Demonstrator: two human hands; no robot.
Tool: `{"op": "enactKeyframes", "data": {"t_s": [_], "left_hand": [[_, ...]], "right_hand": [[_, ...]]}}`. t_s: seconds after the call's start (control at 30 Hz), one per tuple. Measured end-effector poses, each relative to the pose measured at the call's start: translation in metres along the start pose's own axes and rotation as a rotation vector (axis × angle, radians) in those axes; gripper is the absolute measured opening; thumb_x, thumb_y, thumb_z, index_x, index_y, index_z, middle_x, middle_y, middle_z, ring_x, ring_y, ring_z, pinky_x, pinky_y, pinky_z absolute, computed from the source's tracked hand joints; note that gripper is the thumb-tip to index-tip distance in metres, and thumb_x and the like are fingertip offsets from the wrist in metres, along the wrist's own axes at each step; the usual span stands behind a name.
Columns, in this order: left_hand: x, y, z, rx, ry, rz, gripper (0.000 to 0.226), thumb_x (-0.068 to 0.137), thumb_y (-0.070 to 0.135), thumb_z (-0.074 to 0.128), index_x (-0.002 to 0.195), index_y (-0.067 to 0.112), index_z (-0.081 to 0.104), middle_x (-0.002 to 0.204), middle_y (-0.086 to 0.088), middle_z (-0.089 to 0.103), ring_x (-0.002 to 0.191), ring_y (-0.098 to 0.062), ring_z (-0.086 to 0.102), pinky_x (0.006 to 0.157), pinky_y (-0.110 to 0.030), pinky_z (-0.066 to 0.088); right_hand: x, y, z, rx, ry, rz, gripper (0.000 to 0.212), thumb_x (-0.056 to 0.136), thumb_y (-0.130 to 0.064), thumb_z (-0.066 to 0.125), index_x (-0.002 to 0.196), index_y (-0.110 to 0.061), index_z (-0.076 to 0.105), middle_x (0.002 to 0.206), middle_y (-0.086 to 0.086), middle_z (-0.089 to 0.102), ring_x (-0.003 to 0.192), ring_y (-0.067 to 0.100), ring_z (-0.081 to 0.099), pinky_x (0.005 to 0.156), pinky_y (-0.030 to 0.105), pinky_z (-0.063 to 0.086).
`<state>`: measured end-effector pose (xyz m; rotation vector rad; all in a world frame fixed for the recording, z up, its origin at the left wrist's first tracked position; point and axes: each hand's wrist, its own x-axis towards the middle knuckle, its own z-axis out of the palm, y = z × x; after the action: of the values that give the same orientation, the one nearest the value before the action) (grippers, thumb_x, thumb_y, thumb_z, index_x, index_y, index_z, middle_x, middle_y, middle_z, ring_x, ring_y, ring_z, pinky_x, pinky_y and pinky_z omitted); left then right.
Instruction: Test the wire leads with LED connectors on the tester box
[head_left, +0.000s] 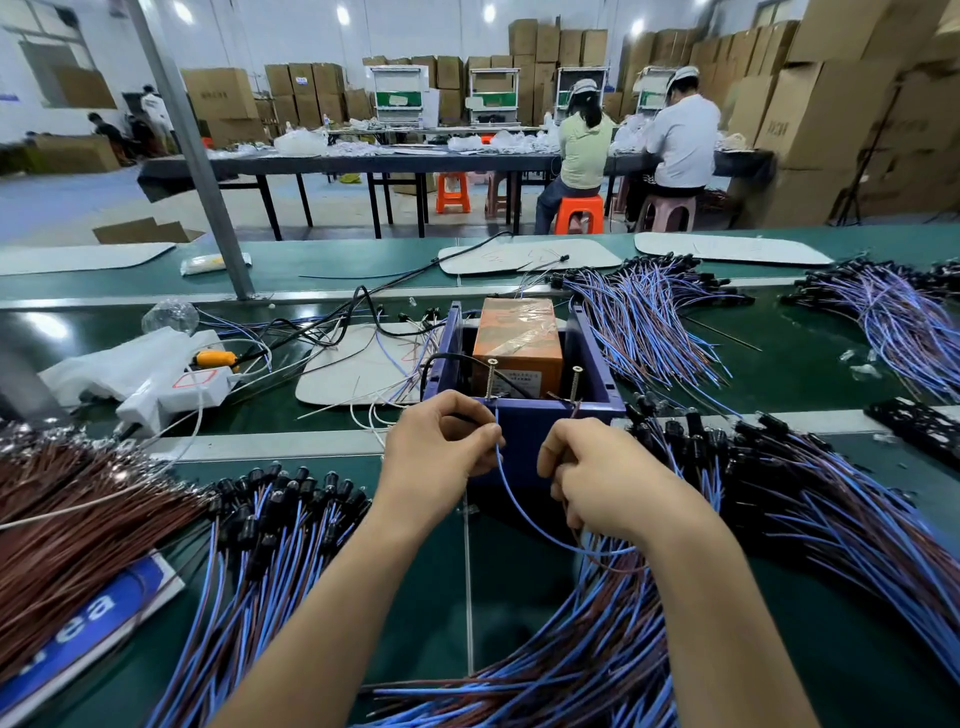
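Nearest of all, a heap (571, 654) of blue-and-brown leads lay fanned over the green table (431, 597) between the forearms. Just past it, the left hand (441, 441) had its fingers curled, thumb and forefinger pinching the blue strand of one lead (511, 499) near its upper end. From there the strand sagged down and across, passing under the right hand (597, 478) into the heap. The right hand, close beside the left, was curled too and pinched a thin brown strand that rose out of its fingers. Whether either tip touched metal could not be told.

Left of the left hand lay capped leads (270, 514), and further left a bundle of brown wires (62, 519). Right of the right hand spread another pile (810, 499).

Directly beyond both hands, close to the knuckles, stood the tester (524, 431), a blue bin holding an orange box (517, 338). Two screws (491, 378) stood upright at its near edge, one past each hand.

Beyond the left hand sat a white power strip (202, 387) and a pale pad (332, 379). Farther off, two seated people (584, 140) worked at a dark table (363, 161) before stacked cartons (831, 104).
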<state>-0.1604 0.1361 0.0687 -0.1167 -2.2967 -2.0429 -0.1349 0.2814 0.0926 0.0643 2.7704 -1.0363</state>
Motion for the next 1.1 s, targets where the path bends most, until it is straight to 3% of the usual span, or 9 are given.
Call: {"op": "enactKeyframes", "data": {"t_s": [0.7, 1.1], "left_hand": [[0.0010, 0.0019, -0.0055, -0.009, 0.026, -0.003, 0.019, 0.083, -0.007, 0.065, 0.079, 0.012, 0.064, 0.069, -0.012, 0.070, 0.053, -0.012, 0.064, 0.058, -0.023, 0.056], [0.0012, 0.0018, -0.0059, -0.014, 0.023, 0.004, 0.017, 0.082, -0.007, 0.065, 0.080, 0.010, 0.063, 0.070, -0.014, 0.070, 0.056, -0.016, 0.065, 0.061, -0.024, 0.058]], "right_hand": [[-0.0049, -0.0030, -0.0032, -0.024, -0.027, -0.031, 0.031, 0.086, 0.006, 0.037, 0.078, -0.020, 0.050, 0.088, 0.007, 0.055, 0.077, 0.024, 0.051, 0.074, 0.034, 0.047], [-0.0057, -0.0018, -0.0059, -0.028, 0.016, -0.018, 0.031, 0.085, 0.006, 0.036, 0.077, -0.020, 0.050, 0.099, 0.014, 0.062, 0.080, 0.026, 0.055, 0.077, 0.034, 0.050]]}}
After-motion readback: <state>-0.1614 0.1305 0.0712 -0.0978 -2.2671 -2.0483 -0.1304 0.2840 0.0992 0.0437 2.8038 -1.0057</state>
